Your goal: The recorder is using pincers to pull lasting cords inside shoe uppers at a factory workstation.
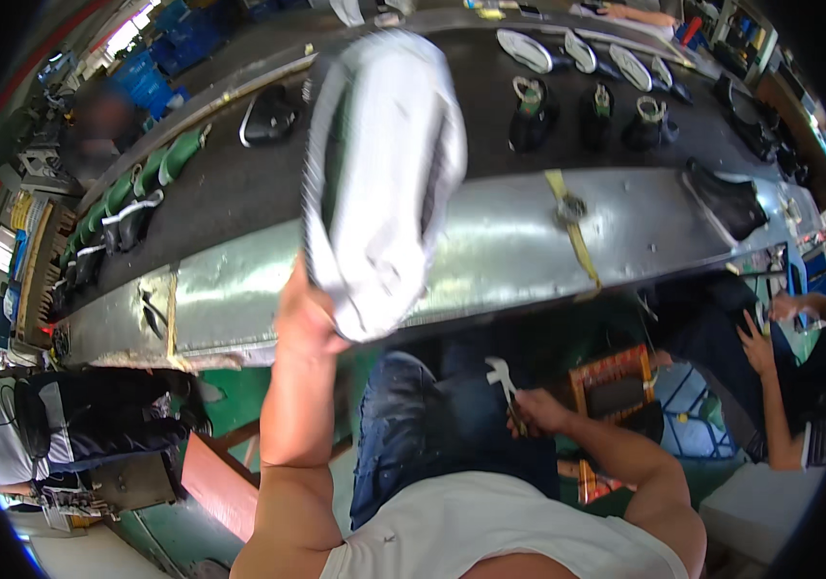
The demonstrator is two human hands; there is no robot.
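Note:
My left hand (pixel 307 314) is raised over the bench edge, closed round the near end of a shoe (pixel 389 164). Its whitish underside faces up, with a dark side showing at the left; motion smears it. Over my lap, my right hand (pixel 540 412) grips lasting pliers (pixel 502 376) by the handles, their pale metal head pointing up and away from me. The pliers and the shoe are well apart.
A dark belt (pixel 471 145) carries several black and green shoes. In front runs a metal ledge (pixel 500 227) with a watch (pixel 572 207) on a yellow strip and a black shoe (pixel 727 203). Co-workers sit at both sides. An orange-framed box (pixel 614 372) stands beside my legs.

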